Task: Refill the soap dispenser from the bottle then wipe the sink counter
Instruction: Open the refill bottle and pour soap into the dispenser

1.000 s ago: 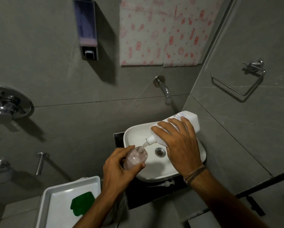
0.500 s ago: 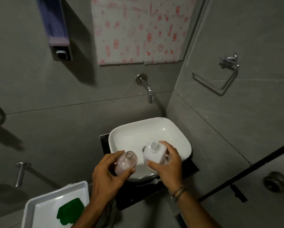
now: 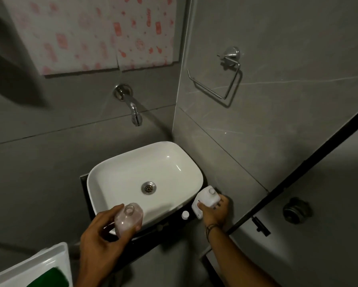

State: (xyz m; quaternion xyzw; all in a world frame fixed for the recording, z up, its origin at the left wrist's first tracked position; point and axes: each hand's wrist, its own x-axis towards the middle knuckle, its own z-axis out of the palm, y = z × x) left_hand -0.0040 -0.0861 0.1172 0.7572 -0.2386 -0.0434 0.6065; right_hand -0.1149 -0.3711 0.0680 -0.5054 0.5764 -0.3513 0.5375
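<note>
My left hand (image 3: 100,248) grips a clear soap dispenser bottle (image 3: 128,219) with pinkish liquid and an open neck, held upright over the front rim of the white sink (image 3: 132,168). At the sink's right corner my right hand (image 3: 214,213) holds the white refill bottle (image 3: 206,200) upright against the dark counter (image 3: 171,224), its neck uncapped. A small white cap (image 3: 185,215) lies on the counter between sink and bottle. A green cloth (image 3: 50,278) rests in a white tray (image 3: 35,264) at the lower left.
A chrome tap (image 3: 132,109) juts from the grey wall above the sink. A chrome ring holder (image 3: 225,79) hangs on the right wall. A black-framed glass partition (image 3: 298,179) runs along the right. Pink-patterned paper (image 3: 91,32) covers the wall above.
My right hand has tipped the white bottle back upright and carried it from over the basin to the counter at the sink's right corner. The dispenser stays in my left hand.
</note>
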